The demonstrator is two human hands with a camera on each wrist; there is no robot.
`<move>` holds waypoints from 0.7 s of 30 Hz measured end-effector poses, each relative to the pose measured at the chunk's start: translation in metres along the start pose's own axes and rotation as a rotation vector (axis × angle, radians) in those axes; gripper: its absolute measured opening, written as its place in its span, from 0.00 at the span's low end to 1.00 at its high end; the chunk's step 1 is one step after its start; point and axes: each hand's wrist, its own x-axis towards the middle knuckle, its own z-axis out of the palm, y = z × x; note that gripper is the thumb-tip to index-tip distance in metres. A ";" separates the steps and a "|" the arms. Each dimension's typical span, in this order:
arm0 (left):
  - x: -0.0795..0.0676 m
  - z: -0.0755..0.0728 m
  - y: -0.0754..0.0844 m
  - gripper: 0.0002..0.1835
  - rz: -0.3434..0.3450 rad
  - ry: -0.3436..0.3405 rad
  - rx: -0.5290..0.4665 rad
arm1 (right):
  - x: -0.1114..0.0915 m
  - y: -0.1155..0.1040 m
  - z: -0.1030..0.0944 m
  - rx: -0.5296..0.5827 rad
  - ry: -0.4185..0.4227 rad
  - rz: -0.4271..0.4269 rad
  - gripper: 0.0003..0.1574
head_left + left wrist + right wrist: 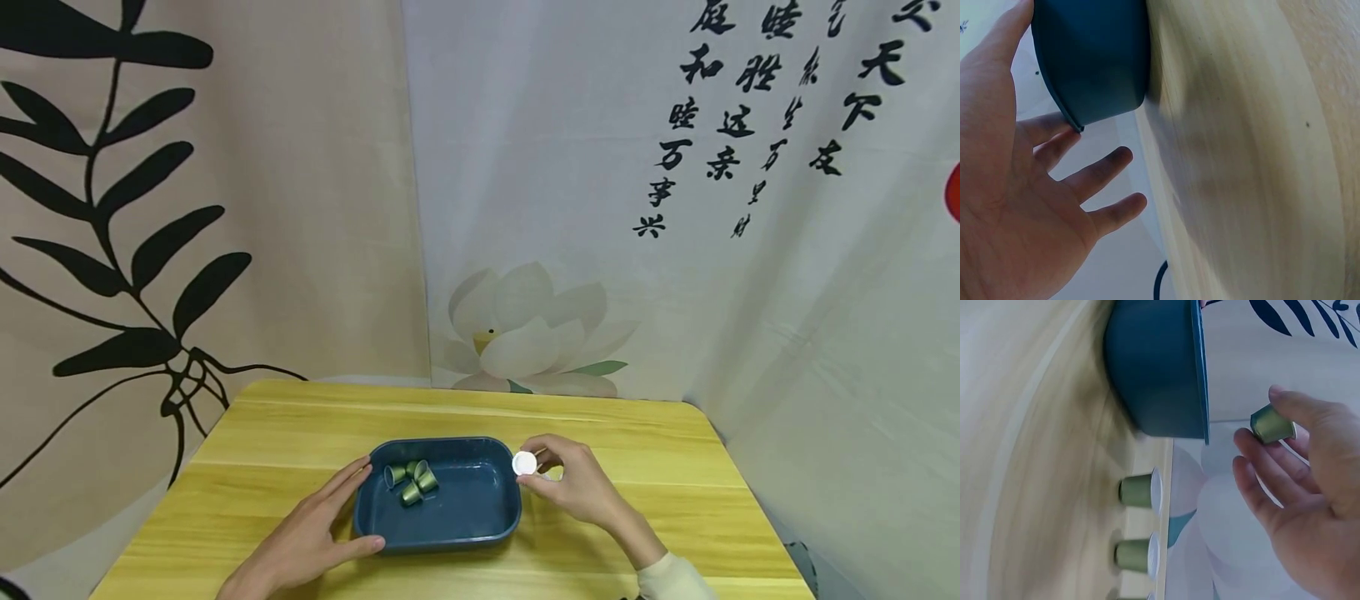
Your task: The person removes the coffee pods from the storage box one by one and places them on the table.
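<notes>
My right hand [566, 483] pinches a small coffee capsule [1270, 425] between thumb and fingertips at the right end of a blue rectangular dish [472, 502]. In the right wrist view its body is metallic green; from the head its round white face shows. Several green capsules [411, 493] lie tumbled in the left part of the dish. At the dish's left end my left hand [307, 533] is spread, thumb at the front corner and fingertips touching the rim. Its ring and little fingers [1117, 212] stick out straight, away from the dish.
More green capsules [1135, 490] stand in a row on the wooden table [637, 442] beside the dish in the right wrist view; the head view does not show them. Behind the table hangs a printed curtain [330, 208] with leaves, a lotus and characters.
</notes>
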 end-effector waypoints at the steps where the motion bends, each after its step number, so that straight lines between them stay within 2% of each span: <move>1: 0.000 0.000 0.000 0.60 0.000 0.002 0.000 | -0.002 0.001 -0.002 -0.008 0.009 0.006 0.22; 7: 0.000 -0.002 0.002 0.60 -0.001 -0.008 0.006 | -0.013 0.011 -0.013 -0.025 0.056 0.047 0.22; 15: 0.000 -0.004 0.004 0.59 0.006 -0.023 -0.017 | -0.027 0.025 -0.028 -0.057 0.141 0.046 0.22; 21: 0.000 -0.003 0.004 0.59 -0.001 -0.026 -0.016 | -0.037 0.032 -0.038 -0.058 0.154 0.111 0.23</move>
